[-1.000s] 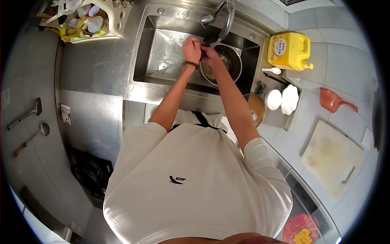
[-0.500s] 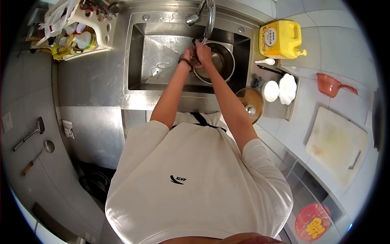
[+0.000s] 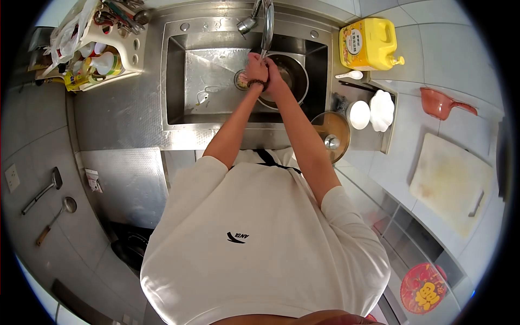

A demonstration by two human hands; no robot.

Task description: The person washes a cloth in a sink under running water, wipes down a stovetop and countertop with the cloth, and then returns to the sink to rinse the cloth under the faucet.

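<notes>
Both my hands are together beneath the tap (image 3: 268, 30), over the left side of a metal pot (image 3: 292, 78) standing in the sink (image 3: 208, 70). My left hand (image 3: 256, 70), with a dark beaded bracelet at its wrist, shows its back, fingers curled in close to the spout. Against it presses my right hand (image 3: 275, 77), also closed and overlapping the pot's rim. What lies between them, if anything, is hidden. The drain (image 3: 241, 80) shows just left of my left wrist.
Right of the sink are a yellow jug (image 3: 368, 44), a white spoon (image 3: 349, 75), a white bowl (image 3: 358, 115), a scalloped white dish (image 3: 382, 111) and a glass lid (image 3: 338, 132). A caddy of bottles (image 3: 105, 62) stands at left. Further right are a red dipper (image 3: 437, 103) and cutting board (image 3: 449, 184).
My left hand has moved up and turned so its back shows, closer to the spout. My right hand has dropped slightly. The dark thing by my fingers no longer shows. The whole view has shifted slightly.
</notes>
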